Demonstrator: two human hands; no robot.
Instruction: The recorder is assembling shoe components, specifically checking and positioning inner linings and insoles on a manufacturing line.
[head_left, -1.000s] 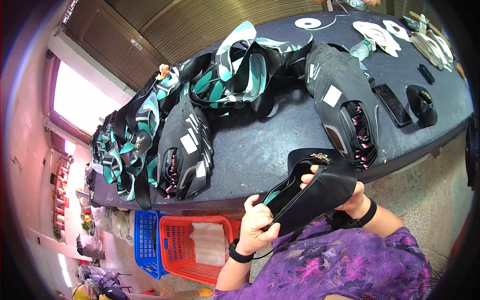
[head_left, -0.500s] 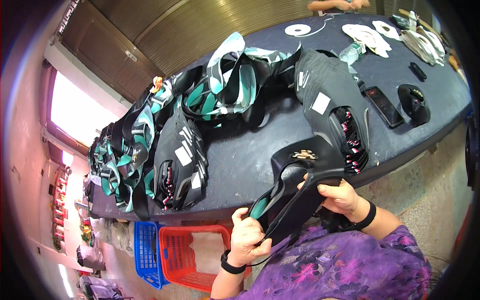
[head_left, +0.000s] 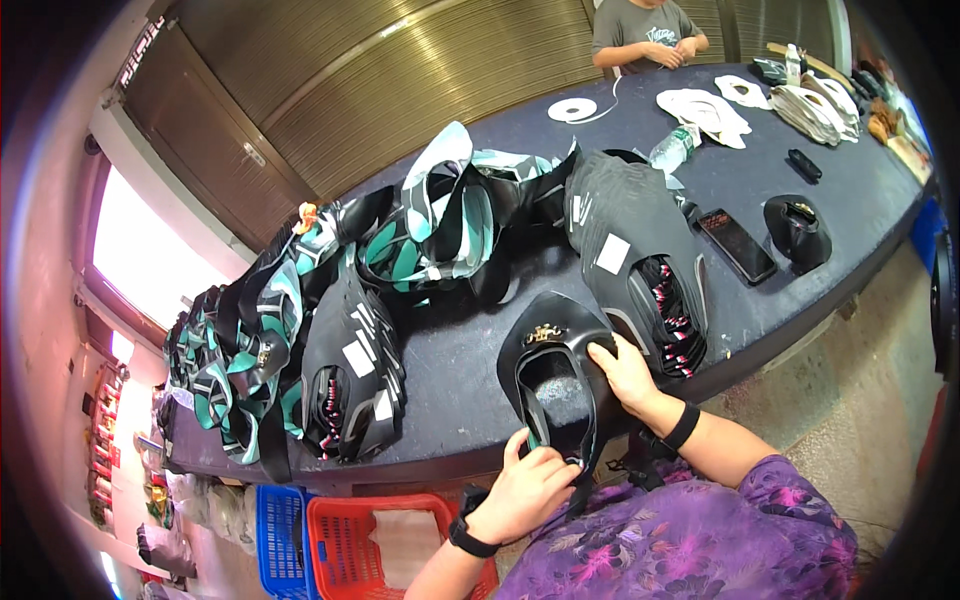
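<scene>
Between my hands is a black shoe upper (head_left: pixel 548 318) with a gold emblem on its front and some teal lining at its opening. My left hand (head_left: pixel 530 490) grips the lower left end of the piece, fingers curled. On the other side, my right hand (head_left: pixel 625 375) pinches the edge, thumb on top. The upper is held over the table's near edge, its opening facing up. Just beyond my right hand lies a stack of dark grey shoe uppers (head_left: pixel 625 230). A second stack of grey uppers (head_left: pixel 350 370) lies to the left.
Linked black and teal uppers (head_left: pixel 455 235) heap across the dark table (head_left: pixel 450 400). At the right are a phone (head_left: pixel 738 245), a single black upper (head_left: pixel 798 232), a plastic bottle (head_left: pixel 673 148) and white cut pieces (head_left: pixel 705 115). Red (head_left: pixel 335 540) and blue baskets (head_left: pixel 280 545) stand below. A person (head_left: pixel 650 40) is across the table.
The held upper has turned, its emblem end now further left and its opening facing up. My left hand has moved right, closer to my right hand. More of the person across the table shows.
</scene>
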